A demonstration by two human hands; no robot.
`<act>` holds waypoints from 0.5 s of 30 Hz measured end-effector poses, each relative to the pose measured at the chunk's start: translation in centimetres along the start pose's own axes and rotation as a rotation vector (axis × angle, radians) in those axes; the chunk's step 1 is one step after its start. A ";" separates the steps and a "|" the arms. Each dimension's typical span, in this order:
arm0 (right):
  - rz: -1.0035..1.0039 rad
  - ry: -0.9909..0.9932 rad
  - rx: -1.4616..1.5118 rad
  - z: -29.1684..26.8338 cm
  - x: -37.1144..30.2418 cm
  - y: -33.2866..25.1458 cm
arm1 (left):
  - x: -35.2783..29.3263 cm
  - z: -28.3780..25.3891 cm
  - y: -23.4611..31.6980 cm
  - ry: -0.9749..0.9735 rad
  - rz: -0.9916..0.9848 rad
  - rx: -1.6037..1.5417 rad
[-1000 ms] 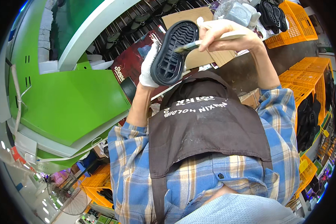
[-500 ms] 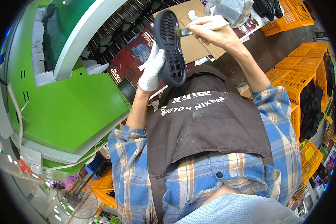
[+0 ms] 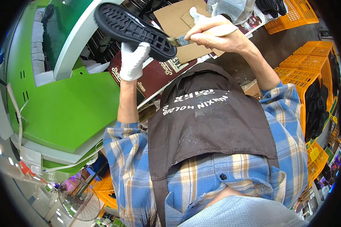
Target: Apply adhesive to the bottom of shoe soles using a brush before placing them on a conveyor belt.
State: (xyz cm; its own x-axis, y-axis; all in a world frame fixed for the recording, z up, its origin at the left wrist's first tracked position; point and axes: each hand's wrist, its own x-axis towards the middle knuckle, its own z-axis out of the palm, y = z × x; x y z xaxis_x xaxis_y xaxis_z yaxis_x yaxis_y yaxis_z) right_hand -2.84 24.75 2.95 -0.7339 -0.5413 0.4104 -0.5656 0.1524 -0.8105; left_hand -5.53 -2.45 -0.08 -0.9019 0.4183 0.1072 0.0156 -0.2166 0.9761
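Note:
A black shoe sole (image 3: 130, 27) slants across the upper middle, its inner side with a grid of cavities facing up. My left hand (image 3: 132, 62), in a white glove, is closed on the sole's near edge from below. My bare right hand (image 3: 220, 37) grips a flat paintbrush (image 3: 183, 40) with a pale handle. The bristles meet the rim near the sole's right end; whether they press on it I cannot tell.
Brown cardboard (image 3: 172, 17) and dark red printed board (image 3: 153, 77) lie below the sole. A green machine panel (image 3: 64, 113) stands left. Clear plastic container (image 3: 233, 10) at the back; orange crates (image 3: 295, 79) holding black soles (image 3: 316, 109) at right.
My left hand has moved left and turned the sole from nearly upright to a slant. The brush has gone from the sole's upper side edge to its right end, moving slightly down.

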 end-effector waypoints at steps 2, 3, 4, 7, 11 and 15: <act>0.280 -0.016 0.098 -0.2 0.4 -0.9 | 0.0 1.3 0.3 -0.001 0.053 -0.008; 0.290 -0.001 0.068 -0.3 0.5 -1.0 | 0.0 2.4 1.0 0.038 0.201 0.163; 0.288 -0.001 0.069 -0.3 0.7 -1.1 | -0.1 2.9 1.3 0.077 0.349 0.335; 0.428 0.102 0.142 -0.2 1.0 -1.4 | 0.2 2.8 2.5 -0.066 0.661 1.237; 0.472 0.162 0.149 0.1 1.6 -1.4 | 0.0 2.0 0.2 0.113 0.828 1.072; 0.824 0.154 0.431 0.0 2.3 -2.0 | -0.7 3.2 0.0 0.186 0.466 0.361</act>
State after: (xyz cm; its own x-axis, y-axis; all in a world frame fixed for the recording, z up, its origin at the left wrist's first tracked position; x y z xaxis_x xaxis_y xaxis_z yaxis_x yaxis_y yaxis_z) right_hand -3.39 23.21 5.49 -0.8998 -0.2789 -0.3355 0.3195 0.1027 -0.9420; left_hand -3.49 0.09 0.48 -0.8248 0.1834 0.5348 0.5418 -0.0138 0.8404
